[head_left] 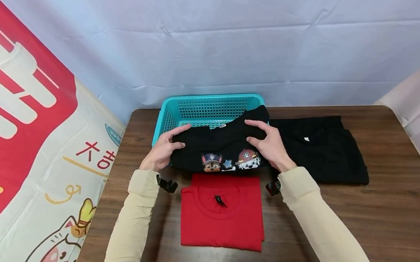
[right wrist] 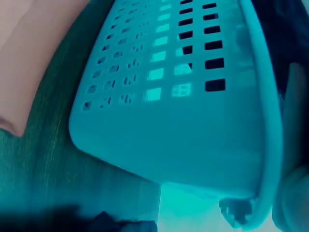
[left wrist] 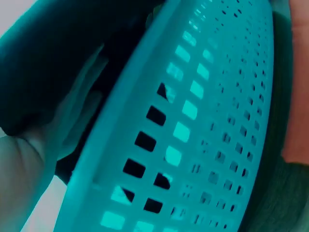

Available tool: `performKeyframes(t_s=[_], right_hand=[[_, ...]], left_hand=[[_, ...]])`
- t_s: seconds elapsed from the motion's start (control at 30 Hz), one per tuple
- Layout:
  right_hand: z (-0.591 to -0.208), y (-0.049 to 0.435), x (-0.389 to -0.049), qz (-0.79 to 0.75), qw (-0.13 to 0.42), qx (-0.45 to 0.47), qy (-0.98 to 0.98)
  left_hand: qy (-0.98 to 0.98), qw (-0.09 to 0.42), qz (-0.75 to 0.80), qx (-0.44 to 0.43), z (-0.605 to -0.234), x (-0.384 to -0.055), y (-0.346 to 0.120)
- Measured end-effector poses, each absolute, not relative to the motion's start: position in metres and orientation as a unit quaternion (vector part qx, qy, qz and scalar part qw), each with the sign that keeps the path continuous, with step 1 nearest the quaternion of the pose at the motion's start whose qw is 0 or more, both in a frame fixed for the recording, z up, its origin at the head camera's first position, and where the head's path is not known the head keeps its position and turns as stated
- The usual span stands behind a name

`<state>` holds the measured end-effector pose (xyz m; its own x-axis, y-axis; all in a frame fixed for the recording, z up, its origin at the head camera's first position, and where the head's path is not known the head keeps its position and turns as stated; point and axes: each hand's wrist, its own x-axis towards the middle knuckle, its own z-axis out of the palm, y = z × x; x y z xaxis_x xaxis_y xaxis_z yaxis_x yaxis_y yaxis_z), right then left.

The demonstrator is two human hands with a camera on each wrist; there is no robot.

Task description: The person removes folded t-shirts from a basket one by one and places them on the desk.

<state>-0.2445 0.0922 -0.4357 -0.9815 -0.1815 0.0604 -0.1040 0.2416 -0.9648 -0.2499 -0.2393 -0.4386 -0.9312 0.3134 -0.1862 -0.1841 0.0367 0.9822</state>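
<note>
A folded black shirt (head_left: pixel 218 140) with two cartoon dog faces and a star on its front spans both hands, over the front of a teal plastic basket (head_left: pixel 212 98). My left hand (head_left: pixel 160 153) grips its left side, thumb on top. On the other side my right hand (head_left: pixel 271 145) holds it the same way, with the fingers beneath hidden in the head view. In the left wrist view, fingers (left wrist: pixel 79 111) lie under the dark cloth, just outside the basket's rim. The right wrist view has the basket's slotted wall (right wrist: pixel 193 130) close by, with part of the hand at the right edge.
A folded red T-shirt (head_left: pixel 223 226) lies on the brown wooden table (head_left: pixel 391 164) in front of the basket. Folded black clothing (head_left: pixel 326 153) lies to the right. A white cloth (head_left: pixel 223 32) hangs behind the table, and a printed red and white sheet (head_left: pixel 24 136) on the left.
</note>
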Motion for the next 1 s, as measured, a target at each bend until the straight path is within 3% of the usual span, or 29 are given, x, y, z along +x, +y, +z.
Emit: performKeyframes(t_s=[0.17,0.63,1.0], right_hand=[[-0.431,0.098,-0.242,-0.616,0.027,-0.08,0.783],[-0.416,0.121,-0.226,-0.626,0.013,-0.068,0.776],[-0.398,0.138,-0.212,-0.635,0.022,-0.049,0.77]], left_hand=[[0.638,0.2,0.742,0.034,-0.439,-0.245,-0.236],[0.588,0.196,0.781,0.072,-0.424,-0.229,-0.217],[0.512,0.256,0.811,0.122,-0.417,-0.221,-0.217]])
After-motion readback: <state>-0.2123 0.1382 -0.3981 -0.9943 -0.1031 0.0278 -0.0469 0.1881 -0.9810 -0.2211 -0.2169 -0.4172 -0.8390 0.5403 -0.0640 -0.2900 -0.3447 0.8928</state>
